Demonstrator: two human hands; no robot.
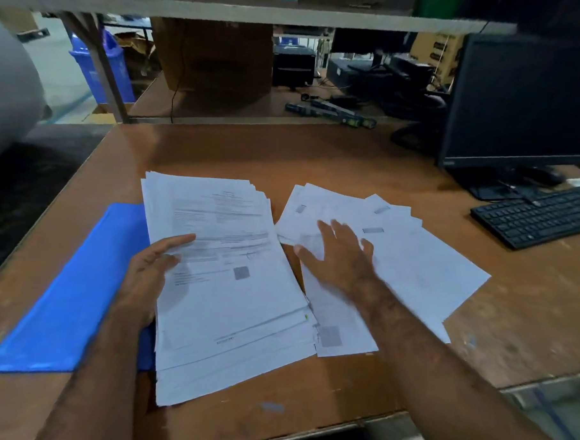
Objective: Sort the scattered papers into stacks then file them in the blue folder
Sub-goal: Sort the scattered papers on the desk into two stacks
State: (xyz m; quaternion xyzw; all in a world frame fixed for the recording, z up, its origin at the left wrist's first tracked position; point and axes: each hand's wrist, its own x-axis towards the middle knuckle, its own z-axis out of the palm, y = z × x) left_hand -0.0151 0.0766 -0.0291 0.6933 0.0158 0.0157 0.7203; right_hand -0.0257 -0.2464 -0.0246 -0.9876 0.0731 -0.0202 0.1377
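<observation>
A thick stack of printed papers (229, 299) lies in the middle of the brown table (279, 147), its left part over the blue folder (69, 296). My left hand (151, 275) grips the stack's left edge, thumb on top of the sheet. To the right, several loose white sheets (417, 264) lie fanned out and overlapping. My right hand (336, 254) is spread flat over these sheets, fingers apart, blurred by motion. The folder lies flat and closed at the table's left side.
A black monitor (523, 103) and black keyboard (541, 215) stand at the right. A shelf board (239, 12) runs overhead at the back, with a cardboard box (215, 56) and cables behind. A blue bin (109, 68) stands at the far left.
</observation>
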